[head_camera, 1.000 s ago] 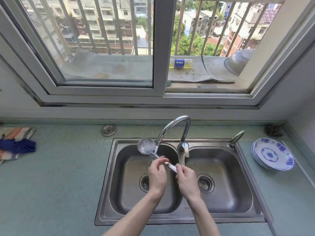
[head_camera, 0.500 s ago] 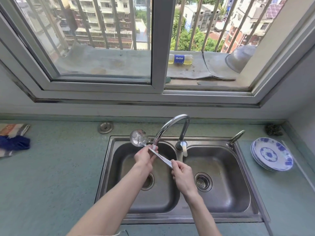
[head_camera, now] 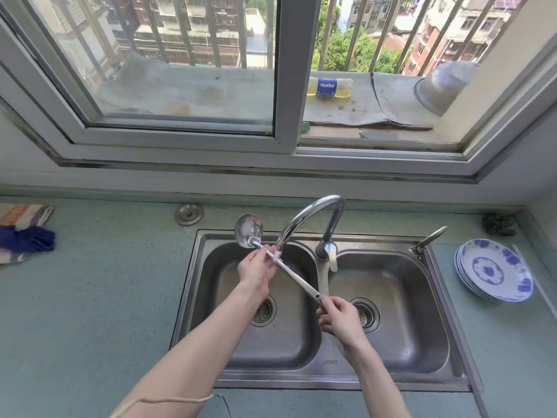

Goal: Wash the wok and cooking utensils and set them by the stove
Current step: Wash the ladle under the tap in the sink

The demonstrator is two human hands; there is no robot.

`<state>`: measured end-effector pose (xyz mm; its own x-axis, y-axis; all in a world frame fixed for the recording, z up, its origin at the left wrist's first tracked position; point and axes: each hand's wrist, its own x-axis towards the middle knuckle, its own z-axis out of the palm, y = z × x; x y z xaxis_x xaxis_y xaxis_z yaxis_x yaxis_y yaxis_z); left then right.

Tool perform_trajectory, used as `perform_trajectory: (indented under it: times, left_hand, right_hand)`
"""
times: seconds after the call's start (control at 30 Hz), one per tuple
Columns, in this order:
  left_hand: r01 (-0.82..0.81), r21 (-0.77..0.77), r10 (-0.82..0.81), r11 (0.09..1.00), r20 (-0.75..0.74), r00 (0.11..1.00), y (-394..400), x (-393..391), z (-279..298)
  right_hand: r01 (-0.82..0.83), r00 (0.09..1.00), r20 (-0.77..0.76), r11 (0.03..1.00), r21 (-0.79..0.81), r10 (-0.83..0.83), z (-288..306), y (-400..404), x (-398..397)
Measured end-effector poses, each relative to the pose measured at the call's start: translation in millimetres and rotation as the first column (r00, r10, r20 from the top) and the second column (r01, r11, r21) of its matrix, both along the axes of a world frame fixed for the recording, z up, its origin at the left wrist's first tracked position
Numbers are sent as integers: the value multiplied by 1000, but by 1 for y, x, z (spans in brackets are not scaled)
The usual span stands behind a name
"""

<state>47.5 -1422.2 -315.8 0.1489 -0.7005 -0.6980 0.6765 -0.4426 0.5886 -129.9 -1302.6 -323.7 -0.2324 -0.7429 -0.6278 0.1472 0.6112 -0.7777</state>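
Observation:
A steel ladle with a long handle slants over the left basin of the double sink. Its bowl is raised above the sink's back left rim, just left of the curved faucet. My left hand grips the handle close to the bowl, under the faucet's spout. My right hand pinches the far end of the handle, over the divider between the basins. No wok is in view.
A stack of blue-patterned plates sits on the counter to the right of the sink. A dark scrubber lies in the back right corner. A blue cloth on a striped towel lies at the far left. A round metal cap is set behind the sink.
Both hands have drawn apart along the ladle's handle: the left slid up toward the bowl, the right down to the end. The ladle's bowl has risen and shifted left.

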Motion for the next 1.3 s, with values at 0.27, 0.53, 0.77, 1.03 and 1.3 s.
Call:
perform_trajectory:
  times: [0.27,0.53,0.77,1.03,1.3]
  left_hand:
    - [-47,-65,47,997,-7,999,2,10,6]
    - [-13,-106,17,994,45,999,20,-8,2]
    - [62,-143,-52,988,73,996,33,-13,6]
    - [-82,-50,88,995,128,988,-8,32,13]
    - [-18,-88,23,996,67,997,3,17,14]
  right_hand:
    - [71,997,43,997,-21,-70,-1,-19,15]
    - [75,992,114,982,-174,-56,13,-37,44]
    - [5,995,100,973,-231,18,15,-48,57]
    - [-12,996,82,985,-174,27,10,-36,23]
    - [-84,996,-31,972,-219,80,10,-60,50]
